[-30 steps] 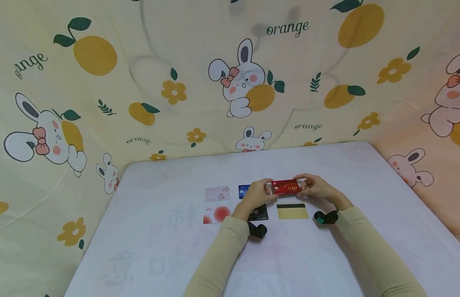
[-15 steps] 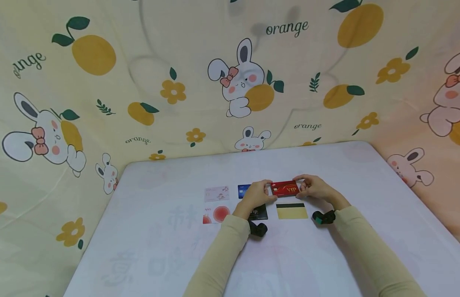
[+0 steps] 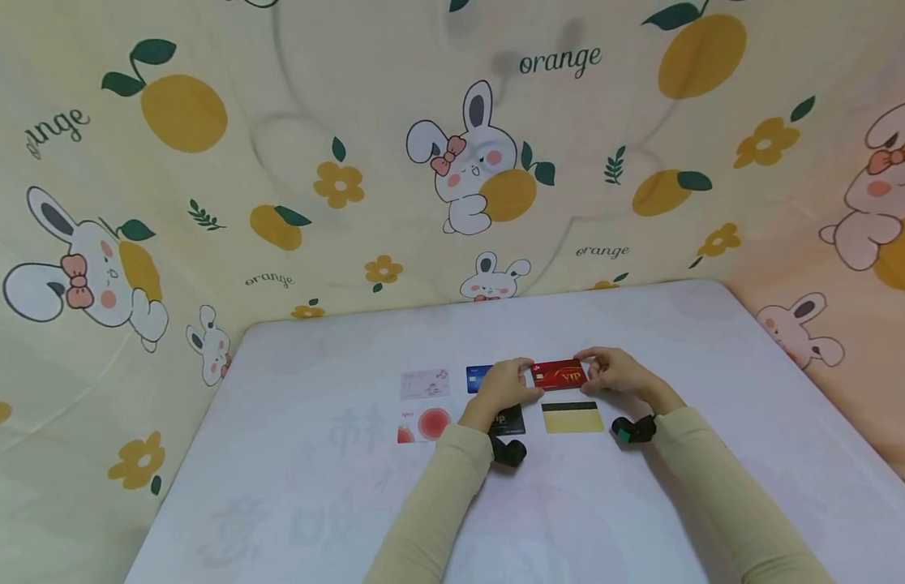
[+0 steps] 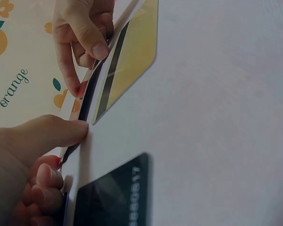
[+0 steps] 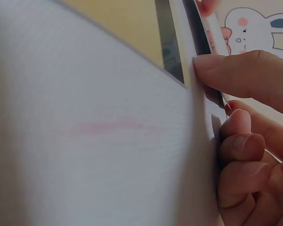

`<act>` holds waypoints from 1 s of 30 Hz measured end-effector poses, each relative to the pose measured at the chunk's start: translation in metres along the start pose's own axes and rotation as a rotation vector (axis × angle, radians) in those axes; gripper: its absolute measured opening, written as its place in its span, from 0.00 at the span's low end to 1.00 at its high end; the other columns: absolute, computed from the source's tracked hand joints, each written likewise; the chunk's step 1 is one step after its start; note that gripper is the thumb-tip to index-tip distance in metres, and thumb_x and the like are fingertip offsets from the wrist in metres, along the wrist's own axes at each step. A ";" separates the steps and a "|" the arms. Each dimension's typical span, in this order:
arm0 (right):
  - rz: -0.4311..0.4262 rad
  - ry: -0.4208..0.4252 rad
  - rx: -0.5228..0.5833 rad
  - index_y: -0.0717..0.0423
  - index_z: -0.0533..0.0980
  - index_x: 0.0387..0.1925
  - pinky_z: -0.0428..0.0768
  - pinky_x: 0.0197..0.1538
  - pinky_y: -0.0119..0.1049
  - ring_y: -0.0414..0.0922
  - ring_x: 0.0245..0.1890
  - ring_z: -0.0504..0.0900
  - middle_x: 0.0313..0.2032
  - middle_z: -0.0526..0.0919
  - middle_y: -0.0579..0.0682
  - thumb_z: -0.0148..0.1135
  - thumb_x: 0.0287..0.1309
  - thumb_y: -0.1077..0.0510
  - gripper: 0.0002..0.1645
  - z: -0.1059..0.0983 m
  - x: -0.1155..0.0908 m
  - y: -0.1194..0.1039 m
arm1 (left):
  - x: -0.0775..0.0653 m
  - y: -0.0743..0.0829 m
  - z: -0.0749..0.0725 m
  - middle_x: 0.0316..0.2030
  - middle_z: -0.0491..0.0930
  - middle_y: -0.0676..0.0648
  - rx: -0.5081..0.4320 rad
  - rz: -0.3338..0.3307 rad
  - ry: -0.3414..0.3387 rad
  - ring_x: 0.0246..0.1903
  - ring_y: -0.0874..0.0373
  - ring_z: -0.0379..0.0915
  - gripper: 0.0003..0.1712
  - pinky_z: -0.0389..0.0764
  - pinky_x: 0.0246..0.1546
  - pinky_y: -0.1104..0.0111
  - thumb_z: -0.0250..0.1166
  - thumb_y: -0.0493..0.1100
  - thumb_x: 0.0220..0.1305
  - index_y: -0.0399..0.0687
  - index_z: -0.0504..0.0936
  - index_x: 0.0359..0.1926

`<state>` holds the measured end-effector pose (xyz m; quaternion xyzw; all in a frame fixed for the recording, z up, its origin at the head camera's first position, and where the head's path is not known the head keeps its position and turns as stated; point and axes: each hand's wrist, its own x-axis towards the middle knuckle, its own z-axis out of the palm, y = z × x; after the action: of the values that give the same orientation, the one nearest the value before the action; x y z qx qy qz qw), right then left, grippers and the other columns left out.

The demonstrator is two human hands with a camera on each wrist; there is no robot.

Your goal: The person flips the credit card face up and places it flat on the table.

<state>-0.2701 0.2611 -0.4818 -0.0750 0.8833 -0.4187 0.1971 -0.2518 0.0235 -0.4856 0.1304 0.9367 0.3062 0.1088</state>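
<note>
A red VIP card (image 3: 559,375) lies between both hands in the head view, its printed face up, at the right of the back row of cards. My left hand (image 3: 505,386) pinches its left end between thumb and forefinger. At the opposite end my right hand (image 3: 619,375) does the same, with the other fingers curled beneath the palm. Both wrist views show the card edge-on, close over the white table. Just in front of it lies a gold card (image 3: 572,418) with a black stripe. The left hand partly covers a blue card (image 3: 477,379) and a black card (image 3: 509,420).
Left of the hands are a pale pink card (image 3: 425,384) and a white card with a red circle (image 3: 429,424). All rest on the white tabletop (image 3: 314,454). A curtain (image 3: 394,97) printed with rabbits and oranges hangs behind the table.
The red card has come down slightly toward the table, held at both ends throughout. The head view has shifted a little. The other cards stay in place.
</note>
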 end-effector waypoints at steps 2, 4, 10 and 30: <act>-0.004 -0.002 0.001 0.66 0.64 0.65 0.71 0.33 0.30 0.42 0.29 0.70 0.26 0.72 0.46 0.70 0.51 0.61 0.41 0.000 0.000 0.000 | 0.000 0.001 -0.001 0.31 0.76 0.52 0.007 -0.005 -0.002 0.29 0.64 0.65 0.34 0.64 0.29 0.75 0.70 0.53 0.56 0.53 0.74 0.63; -0.006 -0.001 -0.003 0.66 0.64 0.64 0.70 0.33 0.30 0.41 0.29 0.70 0.26 0.72 0.46 0.70 0.51 0.61 0.40 0.000 -0.001 0.000 | -0.001 0.002 -0.001 0.37 0.79 0.51 0.010 -0.010 -0.007 0.32 0.63 0.67 0.34 0.67 0.32 0.74 0.69 0.53 0.56 0.54 0.73 0.64; -0.002 0.006 0.003 0.65 0.65 0.64 0.70 0.33 0.30 0.41 0.29 0.69 0.26 0.72 0.45 0.71 0.50 0.59 0.41 0.001 0.000 0.002 | -0.002 0.002 0.000 0.47 0.82 0.50 0.025 -0.010 -0.001 0.37 0.62 0.69 0.34 0.74 0.42 0.71 0.69 0.54 0.57 0.54 0.73 0.64; -0.026 0.032 -0.007 0.65 0.66 0.63 0.70 0.32 0.29 0.41 0.29 0.69 0.26 0.72 0.46 0.70 0.52 0.59 0.38 0.004 -0.001 0.000 | -0.005 0.000 0.004 0.21 0.66 0.56 0.026 0.054 0.054 0.22 0.65 0.60 0.34 0.60 0.23 0.76 0.68 0.50 0.59 0.53 0.71 0.66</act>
<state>-0.2680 0.2587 -0.4834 -0.0807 0.8868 -0.4191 0.1772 -0.2463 0.0238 -0.4879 0.1487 0.9393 0.3002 0.0737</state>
